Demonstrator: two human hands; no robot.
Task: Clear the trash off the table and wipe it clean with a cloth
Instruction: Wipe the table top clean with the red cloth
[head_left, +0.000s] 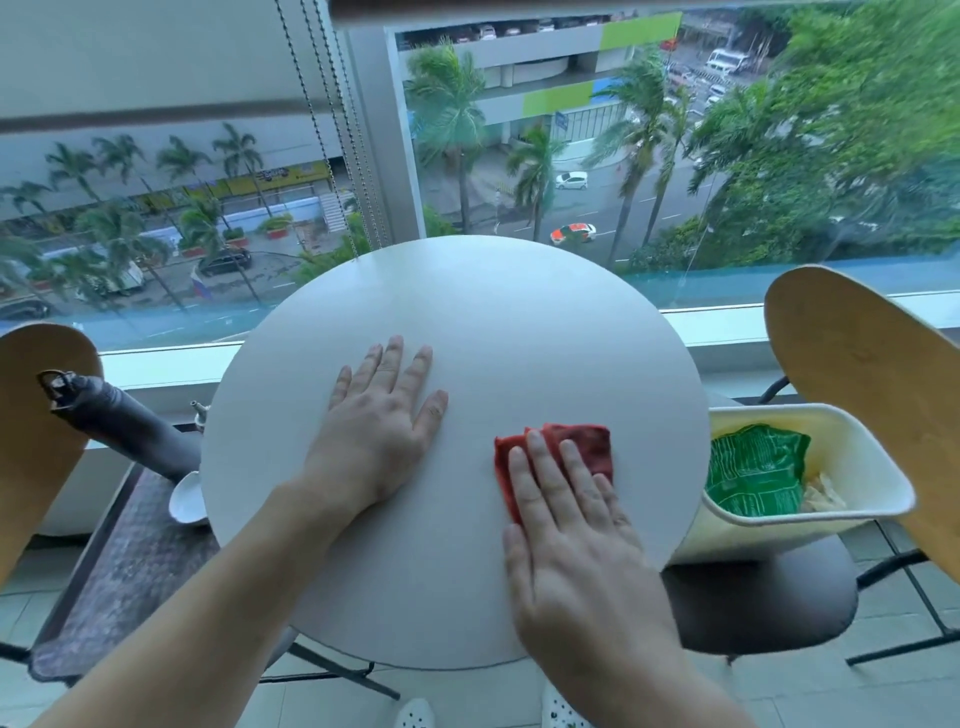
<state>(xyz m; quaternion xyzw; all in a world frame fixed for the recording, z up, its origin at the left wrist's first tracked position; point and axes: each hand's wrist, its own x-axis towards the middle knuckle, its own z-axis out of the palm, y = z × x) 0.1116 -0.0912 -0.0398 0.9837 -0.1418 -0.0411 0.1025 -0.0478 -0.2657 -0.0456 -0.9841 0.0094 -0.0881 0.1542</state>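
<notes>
- A dark bottle (117, 415) lies tilted on the chair at the table's 9 o'clock, with a small white dish (188, 499) just beside the table edge below it.
- The left hand (382, 423) lies flat, palm down, on the round white table (519, 322) a little toward 9 o'clock from its middle. Its fingers (387, 364) are straight and spread apart, pointing to 12 o'clock; they hold nothing and only press on the bare top.
- The red cloth (582, 441) lies folded on the table at about 4 o'clock from its middle, near the left hand but not touching it.
- The right hand (576, 535) lies flat on the cloth's near part, fingers straight and close together, tips reaching to about the cloth's middle. The cloth's far edge and right corner show beyond them.
- A white bin (862, 447) stands off the table at 3 o'clock, touching or just beside the rim. Inside it lie a green wrapper (753, 473) and some pale crumpled paper (823, 496).
</notes>
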